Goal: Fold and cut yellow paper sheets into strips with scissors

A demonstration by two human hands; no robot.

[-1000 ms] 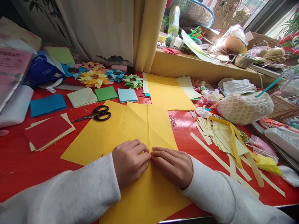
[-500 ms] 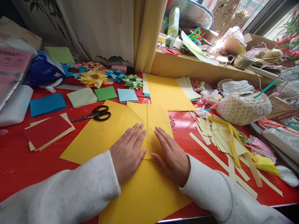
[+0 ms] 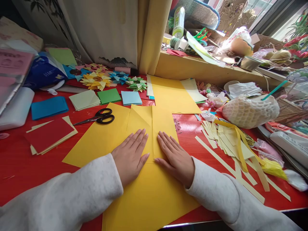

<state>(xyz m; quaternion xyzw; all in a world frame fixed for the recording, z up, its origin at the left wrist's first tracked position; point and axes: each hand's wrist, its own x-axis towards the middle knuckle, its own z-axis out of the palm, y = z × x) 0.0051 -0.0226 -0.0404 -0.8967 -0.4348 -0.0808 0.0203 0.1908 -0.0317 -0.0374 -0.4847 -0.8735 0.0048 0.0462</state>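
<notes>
Red surface (image 3: 29, 173) carries folded yellow paper (image 3: 154, 125), its centre seam running straight away between the flat, spread left hand (image 3: 131, 155) and right hand (image 3: 174, 157), both equally near.

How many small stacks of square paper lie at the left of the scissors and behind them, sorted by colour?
Blue stack: 1
Pale green stack: 1
Green stack: 1
Light blue stack: 1
Red stack on cream sheets: 1
Total: 5
</notes>
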